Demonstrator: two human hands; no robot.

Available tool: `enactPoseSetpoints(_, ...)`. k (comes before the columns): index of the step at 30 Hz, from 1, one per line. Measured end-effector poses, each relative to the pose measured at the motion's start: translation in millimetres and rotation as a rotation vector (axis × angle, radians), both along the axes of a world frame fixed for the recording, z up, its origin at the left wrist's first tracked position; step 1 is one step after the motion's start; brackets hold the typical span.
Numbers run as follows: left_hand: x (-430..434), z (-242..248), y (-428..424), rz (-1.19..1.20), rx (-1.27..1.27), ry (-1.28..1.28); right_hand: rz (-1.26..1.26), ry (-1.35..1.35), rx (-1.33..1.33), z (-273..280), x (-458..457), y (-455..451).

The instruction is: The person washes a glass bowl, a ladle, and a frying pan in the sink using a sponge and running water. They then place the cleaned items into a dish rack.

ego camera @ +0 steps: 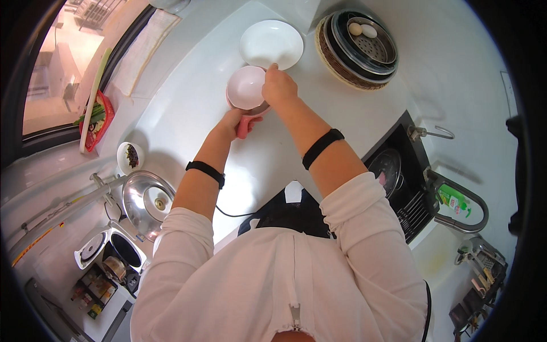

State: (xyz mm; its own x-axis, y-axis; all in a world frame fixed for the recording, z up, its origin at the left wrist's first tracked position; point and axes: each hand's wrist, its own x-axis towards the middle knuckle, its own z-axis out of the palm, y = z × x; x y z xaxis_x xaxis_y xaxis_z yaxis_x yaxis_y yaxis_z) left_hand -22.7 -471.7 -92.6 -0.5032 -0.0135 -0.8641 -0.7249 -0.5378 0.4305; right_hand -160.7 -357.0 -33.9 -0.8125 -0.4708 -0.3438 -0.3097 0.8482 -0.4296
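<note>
My left hand (236, 121) grips a pink handled bowl (243, 129) by its handle, near the middle of the white countertop (265, 158). A smaller white bowl (246, 87) rests in or on the pink one. My right hand (280, 85) is at the right rim of the two bowls, fingers bent; whether it grips the white bowl, the pink one or both is hidden. Just beyond, a round white plate (271, 42) lies on the counter, its near edge beside my right fingertips.
Stacked trays and baskets (322, 60) with two eggs (362, 30) stand back right. On the right is a black sink (395, 132) with a faucet (483, 205). At left are a small bowl with dark contents (122, 159), a metal lid (141, 201) and a red basket (109, 113).
</note>
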Motion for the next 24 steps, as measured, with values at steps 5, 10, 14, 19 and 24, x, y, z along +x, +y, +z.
enactPoseSetpoints(5, -0.3, -3.5, -0.4, 0.033, -0.053, 0.031, -0.003, 0.006, -0.106, -8.0, -7.2, -3.3)
enactPoseSetpoints(10, 2.4, 12.2, 8.6, 0.027, -0.262, 0.065, -0.129, -0.503, -0.403, 7.7, -18.9, 55.1)
enactPoseSetpoints(14, 8.4, 44.6, 29.3, -0.030, -0.461, 0.112, -0.397, -0.835, -0.767, 37.8, 6.2, 172.1)
enactPoseSetpoints(19, 7.2, 95.8, 90.6, -0.115, -0.647, 0.285, -0.686, -0.985, -0.842, 61.1, 72.4, 353.4)
enactPoseSetpoints(24, -9.6, 134.7, 184.2, -0.272, -0.874, 0.434, -0.926, -0.827, -0.943, 44.3, 138.3, 508.0)
